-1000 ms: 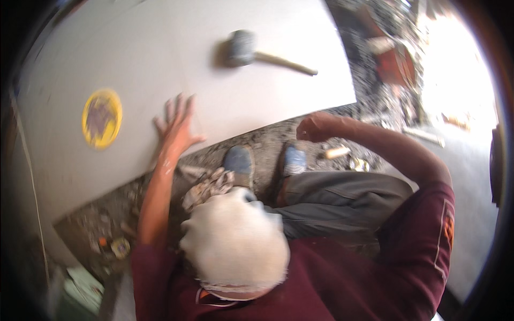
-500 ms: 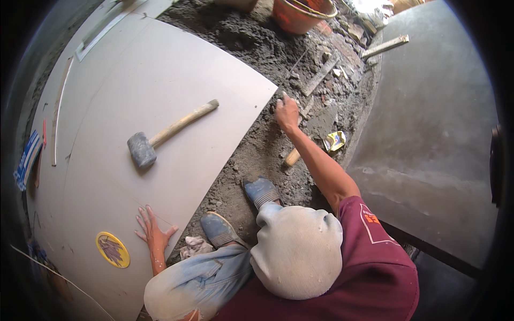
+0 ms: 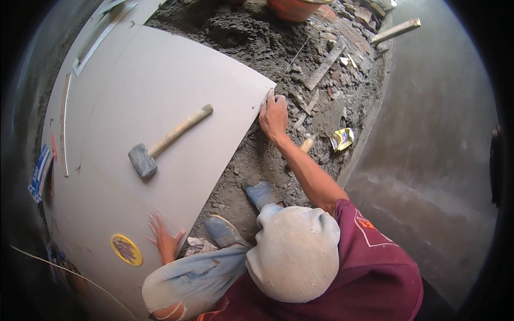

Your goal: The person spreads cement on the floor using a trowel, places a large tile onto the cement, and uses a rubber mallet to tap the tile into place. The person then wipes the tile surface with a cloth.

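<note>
My left hand [image 3: 163,238] lies on the large pale floor tile [image 3: 214,69], fingers spread, beside a flat yellow-rimmed oval disc [image 3: 127,250]. At the tile's far right corner is my right hand [image 3: 274,116], its fingers bent in at the edge. A thin taut string [image 3: 294,57] runs away from that corner; I cannot tell whether my fingers pinch it. On the tile rests a mallet [image 3: 143,160] with a dark grey head and wooden handle, touched by neither hand. A short wooden handle [image 3: 307,143] pokes out beside my right forearm, the rest unclear.
Rough grey mortar [image 3: 225,27] and rubble border the tile, around my slippers [image 3: 262,193]. An orange bucket [image 3: 294,9] stands at the far side. Wood strips [image 3: 326,65] and a crumpled yellow packet [image 3: 342,139] lie at right, near a smooth grey surface [image 3: 428,150].
My right hand has moved left, from over the mortar to the tile's corner. The left hand stays spread on the tile. The whole view has shifted a little.
</note>
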The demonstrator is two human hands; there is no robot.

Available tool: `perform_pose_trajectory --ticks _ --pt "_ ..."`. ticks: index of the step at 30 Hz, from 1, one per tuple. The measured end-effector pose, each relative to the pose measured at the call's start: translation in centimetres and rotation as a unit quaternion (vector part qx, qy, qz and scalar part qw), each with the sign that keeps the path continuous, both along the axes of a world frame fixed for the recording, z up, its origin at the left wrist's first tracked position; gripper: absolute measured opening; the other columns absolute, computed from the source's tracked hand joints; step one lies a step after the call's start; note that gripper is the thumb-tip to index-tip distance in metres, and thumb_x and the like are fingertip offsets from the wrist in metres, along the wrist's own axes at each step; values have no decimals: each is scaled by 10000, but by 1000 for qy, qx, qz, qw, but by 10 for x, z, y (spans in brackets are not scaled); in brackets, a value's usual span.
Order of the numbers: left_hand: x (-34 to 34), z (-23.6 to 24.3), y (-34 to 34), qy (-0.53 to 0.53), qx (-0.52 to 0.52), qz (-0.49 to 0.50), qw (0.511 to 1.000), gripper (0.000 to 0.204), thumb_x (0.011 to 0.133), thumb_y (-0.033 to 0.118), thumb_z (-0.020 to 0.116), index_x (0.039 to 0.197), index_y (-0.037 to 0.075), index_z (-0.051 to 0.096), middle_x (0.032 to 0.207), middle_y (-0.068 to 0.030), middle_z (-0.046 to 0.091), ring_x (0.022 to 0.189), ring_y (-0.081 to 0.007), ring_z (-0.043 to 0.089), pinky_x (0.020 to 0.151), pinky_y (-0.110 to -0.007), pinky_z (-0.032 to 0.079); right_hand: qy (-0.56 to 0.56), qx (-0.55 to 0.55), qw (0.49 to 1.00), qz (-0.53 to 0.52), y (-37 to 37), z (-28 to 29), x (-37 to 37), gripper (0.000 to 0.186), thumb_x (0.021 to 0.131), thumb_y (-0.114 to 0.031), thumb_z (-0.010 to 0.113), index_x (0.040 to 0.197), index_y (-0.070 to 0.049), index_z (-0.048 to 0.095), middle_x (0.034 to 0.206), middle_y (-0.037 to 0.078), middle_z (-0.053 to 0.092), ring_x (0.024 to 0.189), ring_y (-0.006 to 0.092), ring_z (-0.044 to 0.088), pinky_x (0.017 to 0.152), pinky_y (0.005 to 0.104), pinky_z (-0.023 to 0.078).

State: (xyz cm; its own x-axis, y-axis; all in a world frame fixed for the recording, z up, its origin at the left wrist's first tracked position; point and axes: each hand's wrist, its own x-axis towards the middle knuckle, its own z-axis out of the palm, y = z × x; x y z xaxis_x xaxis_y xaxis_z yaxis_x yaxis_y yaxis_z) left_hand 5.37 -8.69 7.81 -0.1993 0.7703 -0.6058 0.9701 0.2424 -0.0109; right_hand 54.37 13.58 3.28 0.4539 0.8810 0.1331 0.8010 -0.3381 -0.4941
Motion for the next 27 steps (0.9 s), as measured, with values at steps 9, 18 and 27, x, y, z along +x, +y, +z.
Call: perform_pose_trajectory --ticks 9,18,27 --pt "6 7 7 25 -12 -31 999 1262 691 496 854 1641 155 96 1709 -144 68 1561 -395 88 1158 -745 36 -23 -35 992 118 1 13 -27 400 942 -179 595 1301 -5 584 1139 192 558 1029 343 559 864 483 481" --pt "-33 31 60 -1 131 -37 991 667 908 395 689 1472 100 490 1537 -206 429 1449 -398 354 1182 -666 158 -170 -9 869 464 39 7 -150 485 969 -278 559 1422 -117 499 1390 193 518 1311 337 490 1079 472 391" --pt "-38 56 276 -78 349 -137 924 441 959 296 651 1334 68 604 1341 -196 594 1227 -408 558 1034 -463 471 126 -227 873 413 -5 47 -122 351 996 -355 566 1103 -25 612 940 223 676 832 416 666 762 517 528"
